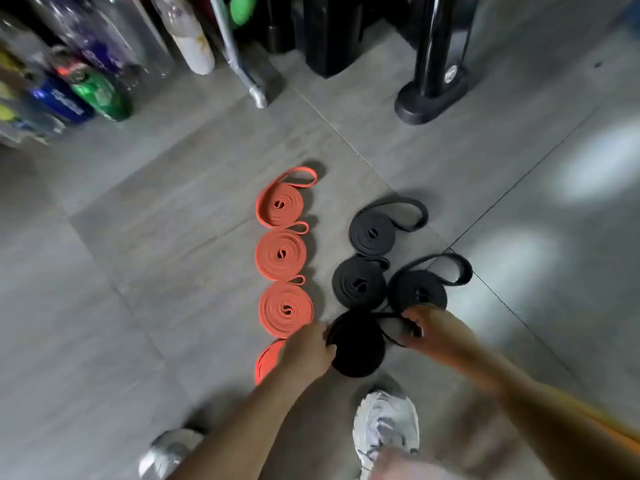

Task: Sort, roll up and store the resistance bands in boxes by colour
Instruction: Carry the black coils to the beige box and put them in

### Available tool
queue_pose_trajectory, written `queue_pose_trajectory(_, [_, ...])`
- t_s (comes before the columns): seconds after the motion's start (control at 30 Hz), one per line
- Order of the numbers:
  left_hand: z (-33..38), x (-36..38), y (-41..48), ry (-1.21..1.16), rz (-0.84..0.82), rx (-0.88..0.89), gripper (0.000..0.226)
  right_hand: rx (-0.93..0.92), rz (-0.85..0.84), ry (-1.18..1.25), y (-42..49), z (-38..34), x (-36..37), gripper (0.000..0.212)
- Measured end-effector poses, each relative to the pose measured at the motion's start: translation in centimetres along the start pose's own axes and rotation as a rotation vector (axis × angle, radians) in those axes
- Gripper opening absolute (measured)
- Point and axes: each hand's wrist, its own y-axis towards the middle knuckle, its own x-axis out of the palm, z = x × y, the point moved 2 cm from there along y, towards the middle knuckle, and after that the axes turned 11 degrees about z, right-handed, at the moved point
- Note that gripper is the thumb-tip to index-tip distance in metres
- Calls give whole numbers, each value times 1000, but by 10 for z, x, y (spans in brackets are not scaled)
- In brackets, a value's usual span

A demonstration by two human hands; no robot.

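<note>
Head view: my left hand (308, 344) curls round the left rim of the black band (358, 351), a flat rubber strip wound into a disc; my right hand (420, 327) pinches its loose tail (389, 316) just right of that. Light, limp, grippy, I judge: hold the rim or it springs open. 3 black coils (360, 285) lie just beyond my grip, 4 orange coils (281, 255) left of it.

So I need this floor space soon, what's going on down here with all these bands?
A person bent over the tiled floor is winding a black band into a coil: the left hand grips the coil, the right hand pinches its loose end. Three rolled black bands lie just beyond it, and a column of rolled orange bands lies to their left, the nearest partly hidden by the left hand. No box is in view.
</note>
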Motion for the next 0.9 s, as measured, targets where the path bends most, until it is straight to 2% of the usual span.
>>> queue_pose_trajectory(0.07, [-9,34,24,22,28,3,33,-93,30,-68,23,7,37,62])
queue_pose_trajectory(0.13, [-14,56,40,7,68,-2,36,-177,82,-177,40,7,60,69])
queue_pose_trajectory(0.27, [-16,70,54,3,158,-32,43,-214,252,-215,53,9,75,49])
queue_pose_trajectory(0.4, [-18,72,57,-20,152,-47,48,-138,326,-93,49,14,84,30])
queue_pose_trajectory(0.5, [-25,78,61,-73,143,-51,50,-219,403,-83,47,12,96,19])
queue_pose_trajectory(0.57, [-26,79,61,-79,152,-35,47,-209,463,-38,43,11,97,17])
queue_pose_trajectory(0.77, [-7,76,64,10,174,115,35,-8,409,30,26,21,96,22])
queue_pose_trajectory(0.9, [-8,76,72,-40,116,57,43,-6,292,34,36,24,98,27])
